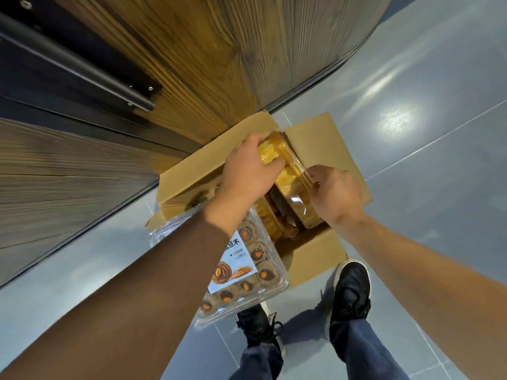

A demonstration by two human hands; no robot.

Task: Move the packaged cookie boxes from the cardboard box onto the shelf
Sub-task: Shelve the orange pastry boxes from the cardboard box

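The wooden shelf unit [192, 64] filled the upper left of the view, with a dark metal rail [76, 61] fixed across its dark recess. The grey tiled floor [425, 133] ran along its base and carried a bright glare spot on the right.

The cardboard box [326, 138] stood on the floor just beside the foot of the shelf unit, all flaps folded outward. It held clear plastic cookie packs standing on edge.

A flat clear cookie tray [247, 278] lay tilted over the near left corner of the box, partly under my left forearm. It showed rows of dark cookies topped with nuts and a light blue label printed with characters.

My two black shoes [352, 292] stood on the floor at the near side of the box, the left one partly beneath the tray.

My left hand [247, 171] reached into the box, fingers curled over the far end of a clear pack of yellow cookies [290, 176], thumb on its upper face. My right hand [336, 193] gripped the near right edge of the same pack, fingers curled round its rim. The pack stood tilted on edge, still inside the box against the right-hand wall, with further packs [277, 215] beside it lower down.
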